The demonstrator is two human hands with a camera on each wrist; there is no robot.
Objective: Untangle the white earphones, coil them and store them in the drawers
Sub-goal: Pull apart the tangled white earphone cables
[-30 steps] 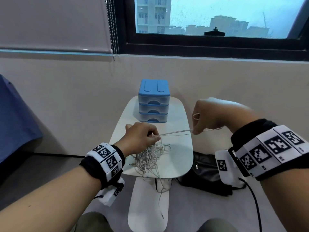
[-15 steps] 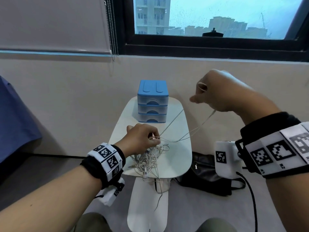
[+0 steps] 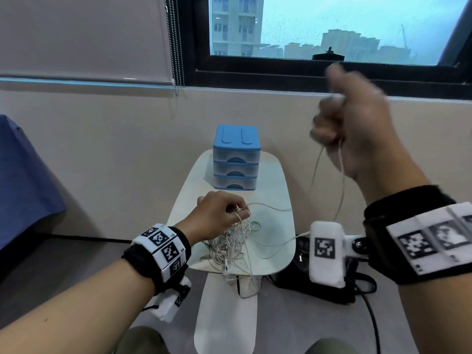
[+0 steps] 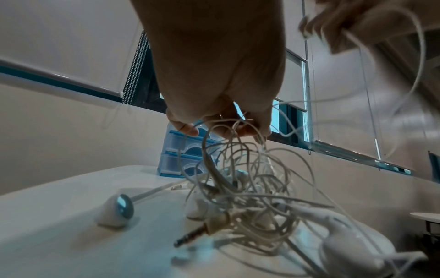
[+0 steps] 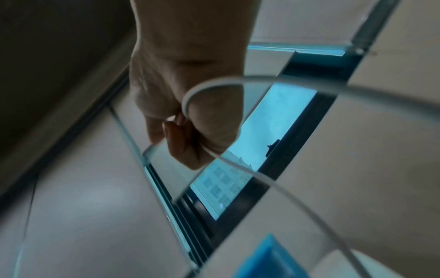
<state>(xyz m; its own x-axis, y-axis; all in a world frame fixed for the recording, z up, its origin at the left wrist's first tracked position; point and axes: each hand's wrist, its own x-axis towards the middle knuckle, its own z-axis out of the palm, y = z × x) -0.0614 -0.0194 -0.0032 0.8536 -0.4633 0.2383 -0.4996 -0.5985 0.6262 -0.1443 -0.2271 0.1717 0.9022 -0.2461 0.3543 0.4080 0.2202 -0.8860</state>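
1. The white earphones (image 3: pixel 231 247) lie as a loose knot on the near part of the worktop (image 3: pixel 274 226), with one earbud (image 3: pixel 225 271) hanging at the near edge and a jack plug (image 4: pixel 190 235) poking out of the heap in the left wrist view.
2. The top of the knot is pinched by the left hand (image 3: pixel 219 215), fingers curled round several loops right above the heap, so the bundle is held down there.
3. One cord (image 3: pixel 341 190) is drawn out of the knot, up and to the right, to the right hand (image 3: pixel 357 129), which is closed round it high above the worktop and blurred.
4. The long axis of that cord runs from low and near the left hand to high on the right, with slack sagging past the worktop's right edge; it is not taut.
5. The left hand is much the nearer to the knot; a further pull would likely be made by the right hand, away from the left.
6. Behind the knot, well apart from it, stand the blue drawers (image 3: pixel 236 162), three tiers, all pushed shut; their contents cannot be made out.
7. A black bag (image 3: pixel 301 282) is seen on the floor to the right.
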